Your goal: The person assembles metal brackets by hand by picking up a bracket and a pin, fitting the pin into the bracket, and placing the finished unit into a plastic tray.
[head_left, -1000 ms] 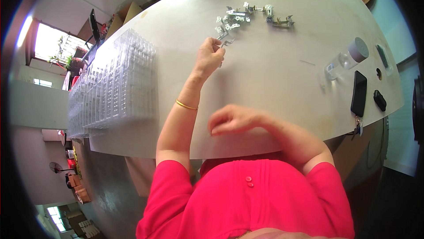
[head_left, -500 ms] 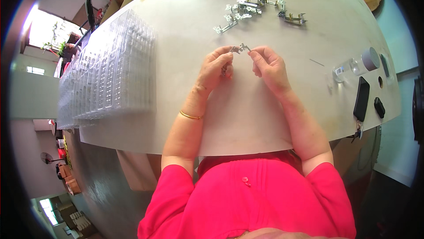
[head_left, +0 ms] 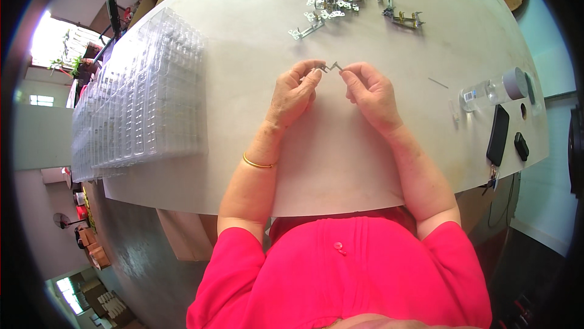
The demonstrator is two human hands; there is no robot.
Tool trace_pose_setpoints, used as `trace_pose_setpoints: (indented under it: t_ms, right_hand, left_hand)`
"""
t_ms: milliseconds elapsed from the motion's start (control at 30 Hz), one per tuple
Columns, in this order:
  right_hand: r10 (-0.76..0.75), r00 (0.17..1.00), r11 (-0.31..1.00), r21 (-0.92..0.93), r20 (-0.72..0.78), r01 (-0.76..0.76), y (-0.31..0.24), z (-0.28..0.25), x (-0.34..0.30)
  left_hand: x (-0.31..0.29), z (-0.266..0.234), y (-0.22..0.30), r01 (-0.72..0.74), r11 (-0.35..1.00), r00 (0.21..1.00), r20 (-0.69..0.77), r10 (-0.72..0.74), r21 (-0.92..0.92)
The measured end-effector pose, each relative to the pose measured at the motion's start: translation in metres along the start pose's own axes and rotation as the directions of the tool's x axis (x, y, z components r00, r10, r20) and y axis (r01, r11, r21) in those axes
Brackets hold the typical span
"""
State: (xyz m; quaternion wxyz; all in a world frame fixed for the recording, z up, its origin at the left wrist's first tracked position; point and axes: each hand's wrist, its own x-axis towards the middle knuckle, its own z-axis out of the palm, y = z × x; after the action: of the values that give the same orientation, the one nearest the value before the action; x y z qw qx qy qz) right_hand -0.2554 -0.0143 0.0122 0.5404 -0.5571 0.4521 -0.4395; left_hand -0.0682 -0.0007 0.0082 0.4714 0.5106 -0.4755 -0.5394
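Observation:
Between my two hands, above the middle of the table, is a small dark metal part [head_left: 333, 66] with bent, jagged ends. My left hand [head_left: 296, 90] pinches one side of it between thumb and forefinger, the other fingers curled in. The other side is pinched by my right hand [head_left: 368, 93], thumb against forefinger. Whether it is one piece or two touching pieces is too small to tell. Beyond my hands lies a loose cluster of metal brackets [head_left: 333, 9], silver with some brass-coloured bits. A separate bracket [head_left: 404, 21] is at its right end.
Tall stacks of clear plastic trays [head_left: 143, 91] stand on the table's left. At the right are a thin metal rod [head_left: 438, 83], a clear bottle [head_left: 480, 96] with a grey lid, a black phone [head_left: 497, 135], a small black object [head_left: 521, 146] and keys [head_left: 491, 178].
The metal part has turned between my fingers and now appears thinner and darker. Both hands stay close together at nearly the same place. The whole view has shifted slightly.

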Motion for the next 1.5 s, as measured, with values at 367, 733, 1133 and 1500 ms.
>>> trace_pose_setpoints:
  t_ms: [367, 733, 1133, 1500]
  right_hand:
    - [-0.038, 0.999, 0.998, 0.046, 0.035, 0.037, 0.002, 0.004, -0.003]
    - [-0.272, 0.958, 0.951, -0.178, -0.087, 0.253, 0.018, 0.004, 0.0]
    - [-0.018, 0.997, 0.998, 0.058, -0.073, 0.022, 0.006, 0.003, 0.001]
    - [-0.014, 1.0, 0.998, -0.06, -0.026, 0.012, 0.006, 0.005, -0.002]
  left_hand:
    - [-0.001, 0.004, -0.012, -0.21, 0.955, 0.977, 0.007, 0.213, 0.21]
    - [-0.001, 0.006, -0.012, -0.488, 0.765, 0.871, 0.174, 0.46, 0.421]
    - [0.002, -0.008, -0.003, 0.017, 0.949, 0.999, 0.042, -0.004, -0.314]
    - [0.001, -0.008, -0.004, 0.024, 0.94, 0.998, 0.068, -0.001, -0.341]
